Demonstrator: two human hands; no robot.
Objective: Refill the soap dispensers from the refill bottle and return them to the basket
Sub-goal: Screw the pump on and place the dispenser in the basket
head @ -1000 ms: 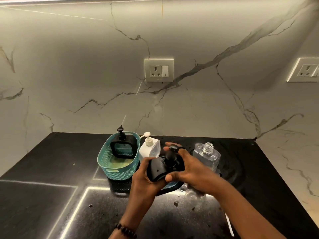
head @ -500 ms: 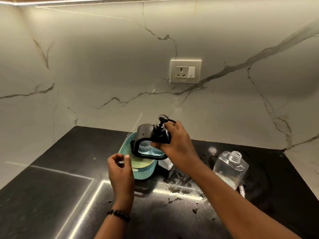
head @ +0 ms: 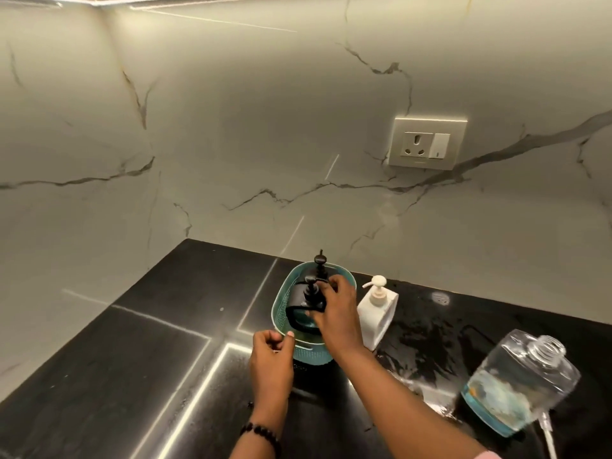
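From the head camera, a person's right hand [head: 337,313] lowers a black soap dispenser [head: 306,309] into a teal basket [head: 308,354] on the dark counter [head: 149,359], fingers curled around its body just below the pump. The left hand [head: 272,354] pinches the basket's near rim, apparently steadying it. A second black pump [head: 319,260] rises from the far side of the basket. A white dispenser [head: 377,313] stands just right of the basket; a clear refill bottle [head: 520,385], uncapped and holding a little blue liquid, sits well apart at the near right. The counter between looks wet. A refilled dispenser is likely heavy, rigid and slippery, best held around the body rather than the pump head.
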